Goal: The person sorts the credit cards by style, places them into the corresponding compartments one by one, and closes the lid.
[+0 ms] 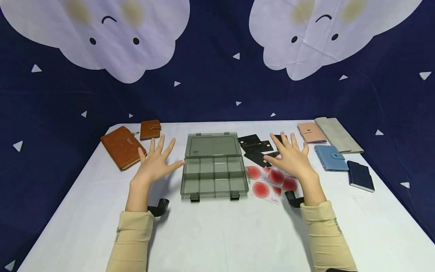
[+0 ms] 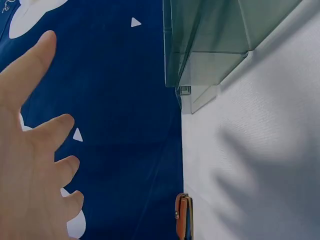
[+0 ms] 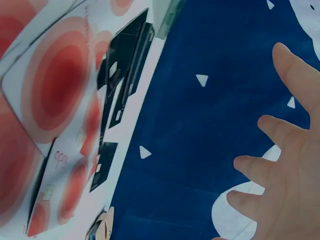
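Tan sleeves (image 1: 133,238) are showing nearest me, over a white table (image 1: 217,234); a navy cloud-print curtain (image 1: 210,102) is hanging behind. From here I'm seeing the left hand (image 1: 151,165) and right hand (image 1: 292,158) hovering, fingers spread wide. Between them a plastic box (image 1: 215,162) is lying open. Beside it, black cards (image 1: 249,139) are reading "VIP"; red-and-white cards (image 1: 261,189) are overlapping.

Reads as a curtained-off booth around a white tabletop (image 1: 217,234), judging by navy cloth (image 1: 210,98) printed with clouds (image 1: 112,56) and triangles (image 1: 236,56); cannot name the room beyond.
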{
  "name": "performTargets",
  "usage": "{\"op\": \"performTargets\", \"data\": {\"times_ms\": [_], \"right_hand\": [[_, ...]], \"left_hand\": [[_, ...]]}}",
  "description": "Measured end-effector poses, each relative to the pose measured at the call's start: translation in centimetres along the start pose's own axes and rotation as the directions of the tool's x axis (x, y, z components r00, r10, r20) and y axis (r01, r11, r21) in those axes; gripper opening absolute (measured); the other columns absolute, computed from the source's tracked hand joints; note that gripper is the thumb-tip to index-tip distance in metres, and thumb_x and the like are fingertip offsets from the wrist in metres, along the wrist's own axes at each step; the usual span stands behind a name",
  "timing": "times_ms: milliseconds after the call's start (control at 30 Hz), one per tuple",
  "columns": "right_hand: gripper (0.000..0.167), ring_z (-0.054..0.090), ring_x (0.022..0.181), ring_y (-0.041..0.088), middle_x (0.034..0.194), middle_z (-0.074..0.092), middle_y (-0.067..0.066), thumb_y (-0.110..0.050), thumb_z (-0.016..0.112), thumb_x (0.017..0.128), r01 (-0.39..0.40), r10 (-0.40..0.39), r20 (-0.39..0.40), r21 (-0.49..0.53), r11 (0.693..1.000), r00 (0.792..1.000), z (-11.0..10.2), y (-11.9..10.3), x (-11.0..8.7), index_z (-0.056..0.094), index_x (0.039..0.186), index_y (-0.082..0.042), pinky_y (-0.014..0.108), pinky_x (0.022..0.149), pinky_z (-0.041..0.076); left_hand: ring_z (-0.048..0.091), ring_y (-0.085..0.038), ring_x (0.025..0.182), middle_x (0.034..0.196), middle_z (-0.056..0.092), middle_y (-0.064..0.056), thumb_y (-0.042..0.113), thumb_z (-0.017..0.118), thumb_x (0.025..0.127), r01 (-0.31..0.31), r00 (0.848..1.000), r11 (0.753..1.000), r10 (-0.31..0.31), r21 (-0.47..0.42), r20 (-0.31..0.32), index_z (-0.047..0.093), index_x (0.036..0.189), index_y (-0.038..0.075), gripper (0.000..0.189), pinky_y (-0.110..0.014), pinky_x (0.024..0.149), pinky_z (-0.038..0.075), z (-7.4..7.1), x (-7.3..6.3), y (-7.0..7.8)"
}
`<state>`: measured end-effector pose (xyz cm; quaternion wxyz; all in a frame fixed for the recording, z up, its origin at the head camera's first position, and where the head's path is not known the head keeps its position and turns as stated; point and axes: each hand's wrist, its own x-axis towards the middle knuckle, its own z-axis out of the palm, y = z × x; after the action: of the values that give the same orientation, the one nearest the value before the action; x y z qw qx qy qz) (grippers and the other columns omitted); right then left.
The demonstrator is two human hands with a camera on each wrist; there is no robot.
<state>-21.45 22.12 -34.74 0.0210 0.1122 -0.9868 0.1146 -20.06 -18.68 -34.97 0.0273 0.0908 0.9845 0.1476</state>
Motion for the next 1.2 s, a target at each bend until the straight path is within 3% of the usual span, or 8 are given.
{"op": "performTargets", "data": {"times_ms": [133, 233, 333, 433, 600, 733, 933, 1200], "right_hand": [[0.084, 0.001, 0.136, 0.046, 0.152, 0.009, 0.021, -0.064, 0.047, 0.084, 0.003, -0.003, 0.027, 0.013, 1.0, 1.0, 0.5, 0.4, 0.7, 0.014, 0.15, -0.023, 0.073, 0.097, -0.003], [0.084, 0.002, 0.136, 0.046, 0.152, 0.009, 0.021, -0.063, 0.046, 0.085, 0.004, -0.005, 0.058, 0.021, 1.0, 0.998, 0.9, 0.9, 1.8, 0.012, 0.15, -0.023, 0.074, 0.096, -0.001], [0.082, 0.002, 0.137, 0.046, 0.152, 0.01, 0.021, -0.058, 0.048, 0.087, 0.009, -0.013, 0.093, 0.043, 0.999, 0.996, 1.4, 1.5, 2.9, 0.012, 0.15, -0.021, 0.073, 0.097, 0.001], [0.079, 0.002, 0.137, 0.045, 0.152, 0.011, 0.021, -0.052, 0.051, 0.088, 0.027, -0.038, 0.128, 0.091, 0.996, 0.991, 1.8, 2.0, 4.2, 0.013, 0.15, -0.02, 0.072, 0.096, 0.004], [0.076, 0.006, 0.136, 0.046, 0.152, 0.016, 0.019, -0.046, 0.052, 0.09, 0.055, -0.092, 0.187, 0.195, 0.979, 0.978, 2.5, 2.3, 6.5, 0.015, 0.15, -0.018, 0.069, 0.096, 0.011], [0.073, 0.014, 0.134, 0.047, 0.15, 0.021, 0.019, -0.044, 0.051, 0.091, 0.053, -0.124, 0.24, 0.282, 0.958, 0.963, 2.8, 2.2, 8.0, 0.018, 0.149, -0.016, 0.07, 0.098, 0.008], [0.068, 0.026, 0.129, 0.048, 0.147, 0.028, 0.02, -0.043, 0.048, 0.092, 0.038, -0.118, 0.287, 0.27, 0.962, 0.951, 3.6, 2.2, 10.1, 0.021, 0.149, -0.019, 0.073, 0.096, 0.01], [0.061, 0.026, 0.127, 0.05, 0.147, 0.026, 0.023, -0.03, 0.046, 0.094, -0.059, 0.018, 0.317, 0.12, 0.991, 0.948, 4.5, 0.5, 11.6, 0.024, 0.147, -0.012, 0.066, 0.096, 0.02]], "left_hand": [[-0.01, -0.039, 0.138, 0.154, -0.009, -0.014, 0.067, 0.042, 0.085, -0.007, 1.0, 0.99, 0.01, -0.143, 0.021, 0.005, 0.15, 0.018, 0.089, -0.067, 0.103, -0.005, 0.6, 0.3, -0.3], [0.002, -0.039, 0.139, 0.154, -0.001, -0.015, 0.062, 0.043, 0.088, 0.0, 0.998, 0.945, 0.024, -0.328, 0.067, 0.004, 0.15, 0.015, 0.087, -0.061, 0.108, 0.007, 1.3, 0.8, -0.8], [0.031, -0.039, 0.131, 0.153, 0.011, -0.016, 0.058, 0.043, 0.09, 0.031, 0.99, 0.863, 0.042, -0.504, 0.134, 0.002, 0.15, 0.015, 0.084, -0.055, 0.107, 0.021, 2.1, 1.4, -1.4], [0.053, -0.035, 0.107, 0.15, 0.021, -0.021, 0.05, 0.044, 0.093, 0.08, 0.974, 0.75, 0.081, -0.656, 0.211, 0.001, 0.15, 0.014, 0.08, -0.049, 0.096, 0.041, 3.1, 2.0, -2.0], [0.058, -0.021, 0.088, 0.148, 0.016, -0.027, 0.033, 0.046, 0.096, 0.174, 0.929, 0.564, 0.178, -0.807, 0.324, -0.003, 0.15, 0.013, 0.075, -0.038, 0.078, 0.053, 4.4, 2.4, -2.7], [0.055, -0.023, 0.093, 0.149, 0.009, -0.028, 0.022, 0.053, 0.094, 0.199, 0.9, 0.484, 0.255, -0.852, 0.355, -0.005, 0.15, 0.013, 0.08, -0.04, 0.083, 0.052, 5.0, 2.3, -3.2], [0.053, -0.033, 0.108, 0.151, 0.002, -0.025, 0.006, 0.061, 0.086, 0.205, 0.888, 0.425, 0.299, -0.882, 0.35, -0.002, 0.15, 0.013, 0.09, -0.047, 0.088, 0.048, 5.4, 2.5, -3.9], [0.061, -0.02, 0.089, 0.15, 0.0, -0.025, -0.003, 0.061, 0.082, 0.225, 0.883, 0.386, 0.308, -0.895, 0.355, 0.001, 0.15, 0.013, 0.092, -0.05, 0.091, 0.045, 5.6, 2.5, -4.1]]}}
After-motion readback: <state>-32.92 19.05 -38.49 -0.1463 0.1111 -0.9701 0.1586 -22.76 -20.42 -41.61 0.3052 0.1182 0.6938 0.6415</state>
